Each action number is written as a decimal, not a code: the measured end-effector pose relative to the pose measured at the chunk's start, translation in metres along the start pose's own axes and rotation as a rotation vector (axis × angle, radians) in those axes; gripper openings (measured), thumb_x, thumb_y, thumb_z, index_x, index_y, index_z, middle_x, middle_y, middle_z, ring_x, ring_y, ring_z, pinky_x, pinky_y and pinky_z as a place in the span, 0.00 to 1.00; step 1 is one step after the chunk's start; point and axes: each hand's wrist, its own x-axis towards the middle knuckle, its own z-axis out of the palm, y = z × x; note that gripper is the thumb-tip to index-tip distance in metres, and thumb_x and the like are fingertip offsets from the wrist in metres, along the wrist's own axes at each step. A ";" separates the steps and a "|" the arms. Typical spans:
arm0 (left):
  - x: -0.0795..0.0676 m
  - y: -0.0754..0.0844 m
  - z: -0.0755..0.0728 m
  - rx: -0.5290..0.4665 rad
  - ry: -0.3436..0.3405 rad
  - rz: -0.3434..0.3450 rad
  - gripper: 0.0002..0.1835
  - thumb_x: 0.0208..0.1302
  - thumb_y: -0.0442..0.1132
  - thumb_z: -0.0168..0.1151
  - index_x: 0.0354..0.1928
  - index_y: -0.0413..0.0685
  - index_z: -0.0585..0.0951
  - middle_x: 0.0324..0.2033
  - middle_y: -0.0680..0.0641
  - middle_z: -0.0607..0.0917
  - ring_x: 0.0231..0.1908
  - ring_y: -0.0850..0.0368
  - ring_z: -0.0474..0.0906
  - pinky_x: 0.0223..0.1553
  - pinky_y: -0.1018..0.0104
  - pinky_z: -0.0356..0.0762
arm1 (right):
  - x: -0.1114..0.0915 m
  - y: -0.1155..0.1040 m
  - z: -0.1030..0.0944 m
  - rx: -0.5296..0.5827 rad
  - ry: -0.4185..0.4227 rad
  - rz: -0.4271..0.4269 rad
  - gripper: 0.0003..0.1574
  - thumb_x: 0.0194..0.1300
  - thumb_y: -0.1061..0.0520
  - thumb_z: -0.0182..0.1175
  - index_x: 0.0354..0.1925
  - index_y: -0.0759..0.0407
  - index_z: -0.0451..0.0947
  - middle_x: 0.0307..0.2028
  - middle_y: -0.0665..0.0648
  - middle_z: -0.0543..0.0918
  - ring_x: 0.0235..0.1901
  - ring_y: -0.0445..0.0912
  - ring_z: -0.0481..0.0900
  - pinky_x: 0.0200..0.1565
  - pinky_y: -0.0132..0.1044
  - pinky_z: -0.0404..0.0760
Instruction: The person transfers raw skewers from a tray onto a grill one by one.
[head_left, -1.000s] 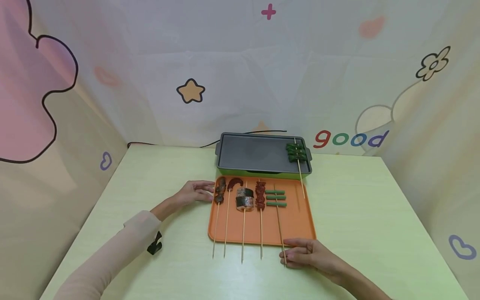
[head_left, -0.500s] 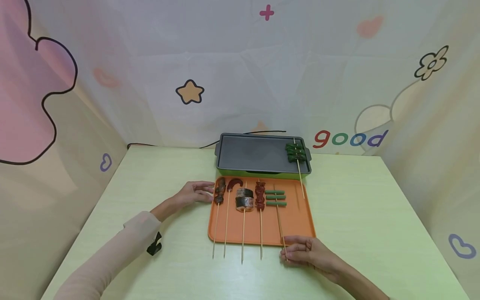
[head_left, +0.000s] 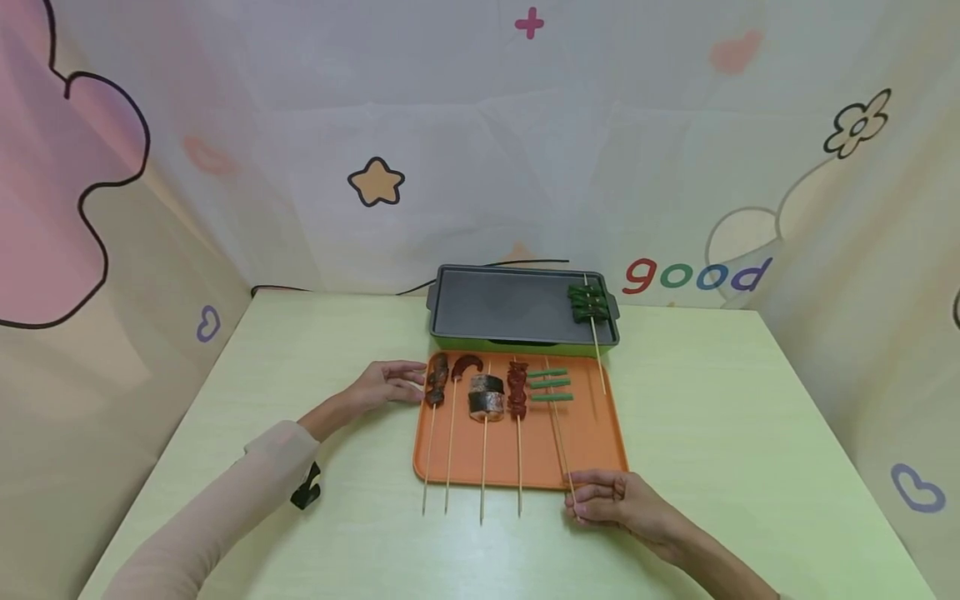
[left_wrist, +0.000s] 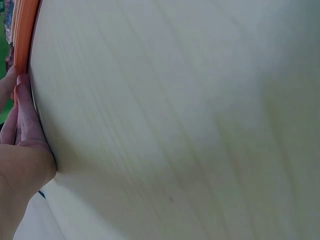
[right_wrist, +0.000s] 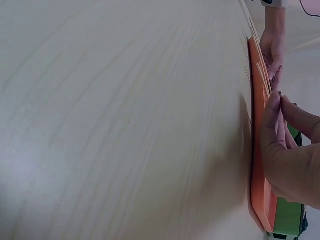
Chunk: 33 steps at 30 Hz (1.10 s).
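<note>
A skewer of three green pieces point(head_left: 551, 384) is slanting over the right part of an orange tray point(head_left: 596, 446). The right hand point(head_left: 622, 504) is pinching its near end. The left hand point(head_left: 378, 385) is touching the tray's left edge, fingers extended. Four other skewers point(head_left: 486, 398) are lying alongside. Behind, a dark griddle point(head_left: 502, 304) is holding a leafy green skewer point(head_left: 588, 303); a pale counter point(head_left: 720, 417) is supporting everything.

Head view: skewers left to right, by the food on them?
Brown-chunk skewer → curled dark-red skewer → black-banded skewer → red meat-like skewer → green-stick skewer, held by the right hand → leafy green skewer.
</note>
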 end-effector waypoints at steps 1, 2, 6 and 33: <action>0.000 0.000 0.000 -0.003 0.002 -0.002 0.31 0.68 0.28 0.64 0.72 0.31 0.68 0.59 0.31 0.81 0.41 0.69 0.86 0.48 0.74 0.84 | -0.001 0.000 0.000 -0.003 -0.002 -0.002 0.41 0.71 0.63 0.62 0.72 0.81 0.57 0.48 0.53 0.88 0.49 0.43 0.88 0.54 0.33 0.85; 0.000 0.000 0.000 -0.003 0.004 -0.004 0.31 0.68 0.28 0.64 0.72 0.31 0.69 0.59 0.31 0.81 0.41 0.68 0.86 0.48 0.74 0.84 | -0.002 0.000 0.000 -0.006 -0.005 -0.005 0.40 0.71 0.63 0.62 0.71 0.81 0.58 0.48 0.53 0.89 0.49 0.43 0.88 0.54 0.33 0.85; 0.000 0.001 -0.001 0.006 0.009 -0.004 0.31 0.68 0.28 0.64 0.72 0.31 0.69 0.59 0.32 0.82 0.41 0.69 0.86 0.48 0.74 0.83 | -0.005 0.000 -0.001 -0.017 -0.029 -0.021 0.38 0.72 0.63 0.62 0.70 0.81 0.59 0.47 0.52 0.89 0.49 0.42 0.88 0.54 0.34 0.85; -0.003 0.000 -0.002 0.000 -0.007 -0.001 0.31 0.68 0.29 0.64 0.72 0.32 0.69 0.59 0.34 0.82 0.43 0.68 0.86 0.49 0.73 0.83 | 0.010 -0.046 0.002 -0.233 0.076 -0.161 0.39 0.72 0.61 0.63 0.72 0.78 0.60 0.54 0.62 0.86 0.51 0.42 0.87 0.54 0.33 0.85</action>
